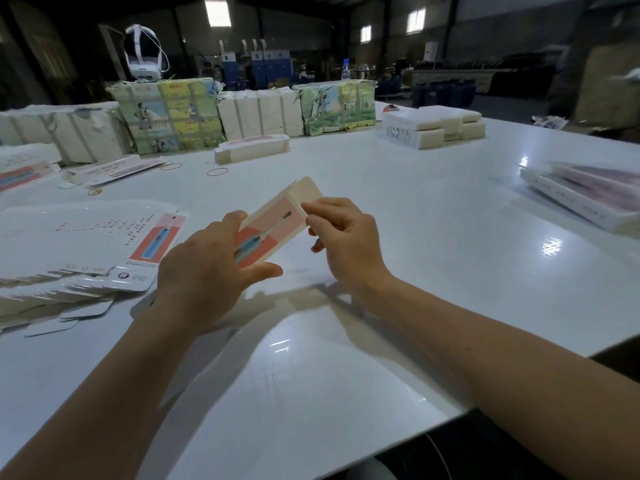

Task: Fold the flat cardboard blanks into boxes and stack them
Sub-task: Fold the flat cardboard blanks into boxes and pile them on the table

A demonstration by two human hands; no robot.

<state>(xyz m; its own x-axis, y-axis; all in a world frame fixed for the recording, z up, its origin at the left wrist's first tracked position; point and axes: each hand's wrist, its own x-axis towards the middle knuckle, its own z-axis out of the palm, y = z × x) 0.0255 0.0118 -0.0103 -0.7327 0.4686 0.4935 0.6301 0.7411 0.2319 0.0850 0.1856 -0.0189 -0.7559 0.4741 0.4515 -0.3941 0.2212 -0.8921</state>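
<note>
At lower left of frame: fanned flat blanks (86,258) lie on white table (398,188) | centre: left hand (204,268) grips the lower end of half-formed box (273,226), held above table | right of centre: right hand (346,237) pinches box's upper end by its flap | far right: stacked boxes (588,195).

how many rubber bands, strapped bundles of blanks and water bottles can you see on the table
Thin tan rubber bands lying loose on the white table: 3
Strapped bundles of flat cardboard blanks along the far edge: 4
Clear plastic water bottle with blue cap: 1
Total: 8
</note>
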